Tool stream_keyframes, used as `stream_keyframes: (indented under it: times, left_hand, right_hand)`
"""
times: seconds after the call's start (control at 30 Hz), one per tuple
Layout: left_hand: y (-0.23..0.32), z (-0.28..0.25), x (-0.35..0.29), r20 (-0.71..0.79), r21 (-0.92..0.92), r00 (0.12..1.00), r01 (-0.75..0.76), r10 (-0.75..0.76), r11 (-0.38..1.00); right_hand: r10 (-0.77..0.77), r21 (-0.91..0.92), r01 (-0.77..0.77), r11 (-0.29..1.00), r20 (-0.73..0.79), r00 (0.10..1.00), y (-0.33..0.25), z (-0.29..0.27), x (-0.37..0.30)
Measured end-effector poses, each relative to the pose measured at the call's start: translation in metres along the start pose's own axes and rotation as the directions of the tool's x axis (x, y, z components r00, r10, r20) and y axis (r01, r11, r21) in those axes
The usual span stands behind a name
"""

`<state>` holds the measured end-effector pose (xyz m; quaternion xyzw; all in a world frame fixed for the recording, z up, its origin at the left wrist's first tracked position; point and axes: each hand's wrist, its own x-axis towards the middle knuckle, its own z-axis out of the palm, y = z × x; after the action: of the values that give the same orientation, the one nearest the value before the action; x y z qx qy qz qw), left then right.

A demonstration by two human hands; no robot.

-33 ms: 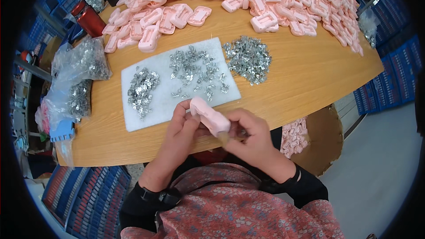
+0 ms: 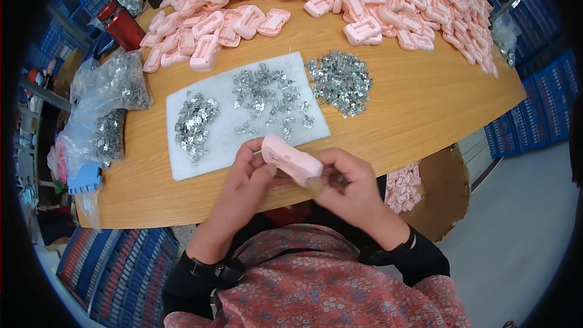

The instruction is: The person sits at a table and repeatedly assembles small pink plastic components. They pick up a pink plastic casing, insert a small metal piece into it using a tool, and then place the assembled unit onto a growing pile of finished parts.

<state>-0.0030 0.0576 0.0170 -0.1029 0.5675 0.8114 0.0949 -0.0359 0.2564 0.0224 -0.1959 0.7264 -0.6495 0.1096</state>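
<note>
Over the table's near edge I hold a pink plastic housing, tilted, its recessed side partly showing. My left hand is closed around its left end, thumb along the near side. The thumb of my right hand, with something yellowish at its tip, presses the right end. My right fingers curl behind it; whether they also hold a small metal piece is hidden. Just beyond lies a white foam sheet carrying two groups of small metal clips, one at left, the other at right.
Another heap of metal pieces sits right of the sheet. Many pink housings cover the far table. Plastic bags, a blue plastic piece and a red flask stand left. A cardboard box with pink parts is below the right edge.
The housing has shifted slightly right and turned a little, so more of its recessed side shows. My right hand has moved slightly with it.
</note>
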Motion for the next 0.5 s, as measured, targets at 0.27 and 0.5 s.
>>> stream_keyframes:
  times: [0.27,0.5]
  left_hand:
    - [0.038,-0.024,0.004,0.481,0.359,0.835,0.090,-0.266,0.929]
    - [0.026,-0.047,-0.007,0.495,0.125,0.779,0.374,-0.385,0.919]
  right_hand:
    - [0.114,-0.017,-0.116,0.993,0.371,0.921,-0.017,-0.004,0.007]
    - [0.052,-0.156,-0.020,0.987,0.200,0.978,-0.013,-0.006,0.027]
